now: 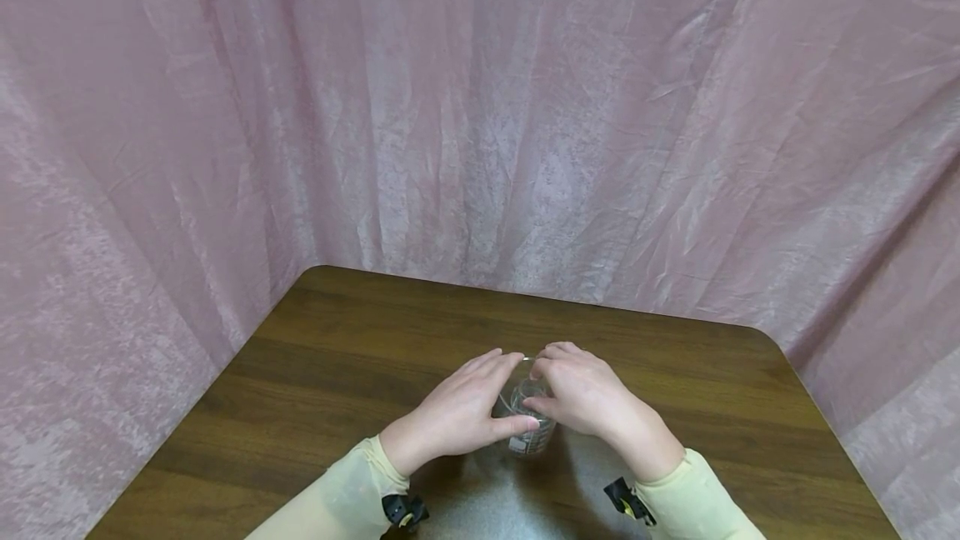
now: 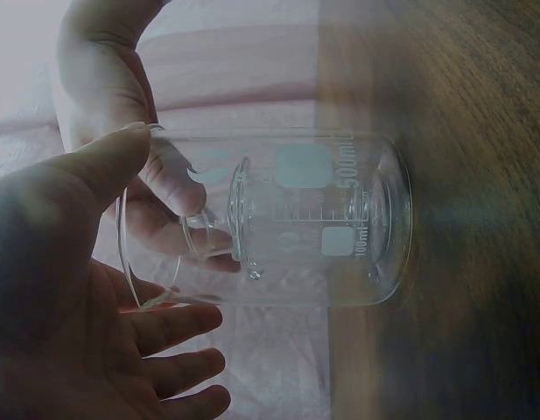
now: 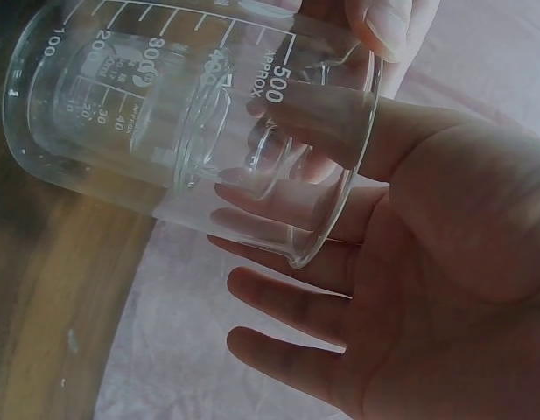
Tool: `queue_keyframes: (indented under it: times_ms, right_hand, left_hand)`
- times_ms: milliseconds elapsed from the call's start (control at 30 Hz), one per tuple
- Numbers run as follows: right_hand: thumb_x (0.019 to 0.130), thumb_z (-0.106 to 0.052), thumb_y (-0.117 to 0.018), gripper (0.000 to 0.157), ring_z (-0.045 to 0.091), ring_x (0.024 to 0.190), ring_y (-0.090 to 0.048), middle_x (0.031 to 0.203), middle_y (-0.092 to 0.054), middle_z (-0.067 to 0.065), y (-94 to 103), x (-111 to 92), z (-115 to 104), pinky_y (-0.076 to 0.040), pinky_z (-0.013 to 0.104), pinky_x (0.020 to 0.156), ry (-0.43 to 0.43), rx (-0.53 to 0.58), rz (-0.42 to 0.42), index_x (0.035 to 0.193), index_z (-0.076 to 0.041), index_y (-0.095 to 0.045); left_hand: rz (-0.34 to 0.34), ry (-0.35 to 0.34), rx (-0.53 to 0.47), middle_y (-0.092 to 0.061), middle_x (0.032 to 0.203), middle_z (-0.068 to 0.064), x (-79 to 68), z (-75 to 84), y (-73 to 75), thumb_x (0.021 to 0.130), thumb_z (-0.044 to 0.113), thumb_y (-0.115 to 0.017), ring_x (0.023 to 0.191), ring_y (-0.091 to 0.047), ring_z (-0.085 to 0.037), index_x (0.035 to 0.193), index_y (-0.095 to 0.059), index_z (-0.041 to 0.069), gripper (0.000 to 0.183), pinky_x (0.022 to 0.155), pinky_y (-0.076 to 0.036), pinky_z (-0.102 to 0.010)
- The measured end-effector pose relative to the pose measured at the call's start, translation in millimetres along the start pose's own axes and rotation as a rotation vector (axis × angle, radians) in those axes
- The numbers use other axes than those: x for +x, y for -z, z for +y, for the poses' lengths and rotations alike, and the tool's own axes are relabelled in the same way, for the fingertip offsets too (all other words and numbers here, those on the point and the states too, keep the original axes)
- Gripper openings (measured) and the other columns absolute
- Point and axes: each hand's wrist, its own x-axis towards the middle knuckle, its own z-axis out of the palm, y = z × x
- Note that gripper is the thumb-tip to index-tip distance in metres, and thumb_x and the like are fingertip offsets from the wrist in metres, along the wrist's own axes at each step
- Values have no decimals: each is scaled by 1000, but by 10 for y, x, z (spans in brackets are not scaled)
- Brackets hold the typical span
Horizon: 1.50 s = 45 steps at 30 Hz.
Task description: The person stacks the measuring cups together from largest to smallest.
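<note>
A large clear glass beaker (image 2: 305, 166), marked 500 mL, stands upright on the wooden table in front of me. My left hand (image 1: 459, 411) holds it near the rim, thumb on one side and index finger on the other; the remaining fingers are loosely extended. Inside sits a smaller beaker (image 2: 338, 241) with a white 100 mL mark. My right hand (image 1: 585, 390) reaches into the mouth of the large beaker, where its thumb and index finger pinch a small clear glass vessel (image 3: 265, 156) just above the inner beaker's rim. How deep that vessel goes is hard to tell through the glass.
The dark wooden table (image 1: 360, 332) extends around the hands, with rounded far corners. Pink velvety curtains (image 1: 480, 107) hang behind it and at both sides. A bright reflection lies on the tabletop near my forearms.
</note>
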Motion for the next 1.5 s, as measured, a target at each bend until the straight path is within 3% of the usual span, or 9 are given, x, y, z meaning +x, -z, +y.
queue_keyframes:
  times_ms: [667, 1500]
  right_hand:
    - [83, -34, -98, 31, 28, 118, -66, 106, -73, -2, 16, 72, -18, -59, 50, 98, -72, 33, -89, 99, -12, -82]
    - [75, -33, -100, 31, 30, 116, -66, 101, -71, -3, -25, 118, -17, -61, 52, 91, -83, 35, -97, 93, -15, -83]
  left_hand:
    - [4, -5, 15, -49, 169, -7, 14, -8, -13, 102, 69, -68, 161, -37, -34, 168, -43, 11, 92, 131, -32, -52]
    - [23, -26, 11, -51, 167, -9, 6, -6, -3, 101, 64, -72, 159, -40, -37, 167, -44, 10, 90, 131, -33, -52]
